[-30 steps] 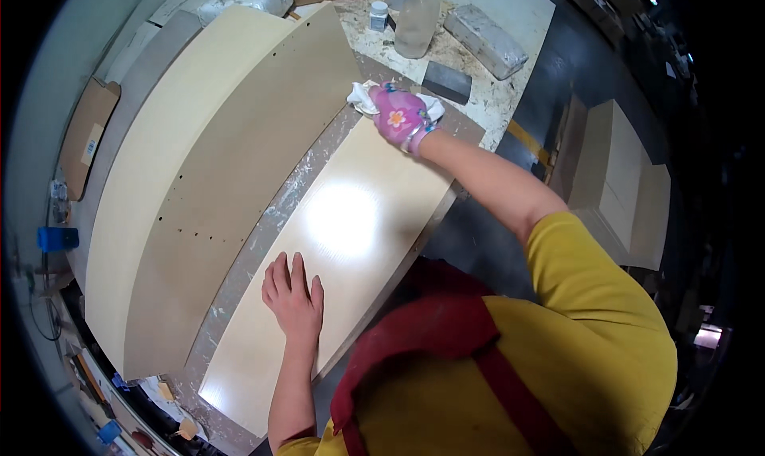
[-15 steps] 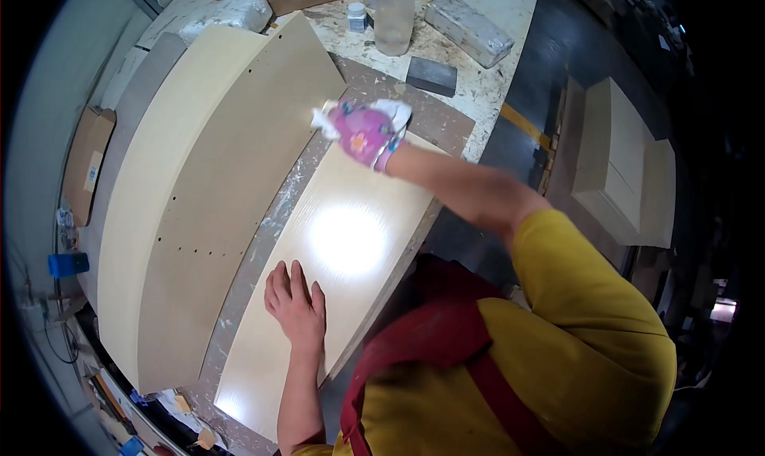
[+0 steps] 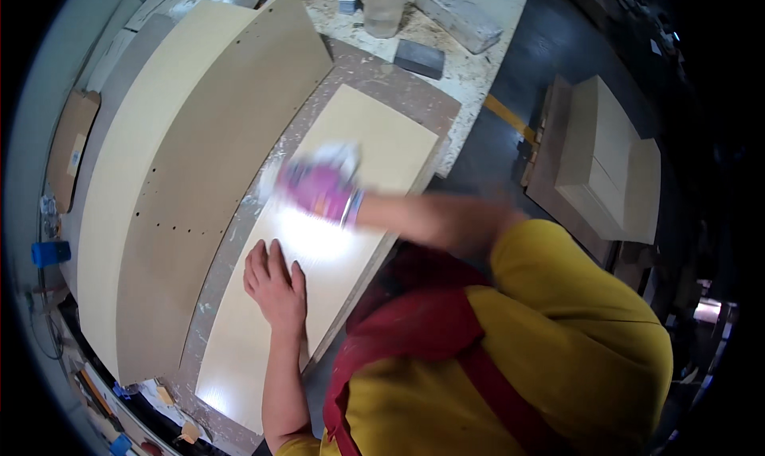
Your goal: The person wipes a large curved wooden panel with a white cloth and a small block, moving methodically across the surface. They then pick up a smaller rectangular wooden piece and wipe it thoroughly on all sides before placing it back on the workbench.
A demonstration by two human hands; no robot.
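A pale wooden panel [image 3: 382, 129] with a glossy reflection lies on the workbench in front of me. My left hand [image 3: 275, 288] rests flat on it, bare, its fingers stretched out. My right hand [image 3: 319, 189], in a purple flowered glove, presses a white cloth [image 3: 341, 158] against the panel near its far long edge. Motion blurs this glove and cloth, and the fingers are partly hidden. To the left stands a stack of pale curved panels [image 3: 215, 129], its near face dotted with small drilled holes.
Beyond the panel are a grey block [image 3: 419, 59], a clear plastic bottle [image 3: 384, 9], a small white jar [image 3: 347, 0] and a plastic-wrapped block [image 3: 458, 17]. More pale panels [image 3: 598, 169] are stacked on a pallet at the right. A blue object [image 3: 51, 253] sits at the far left.
My right hand has swept the cloth from the panel's far end back toward my left hand. My left hand stays flat on the panel. The whole view has shifted slightly.
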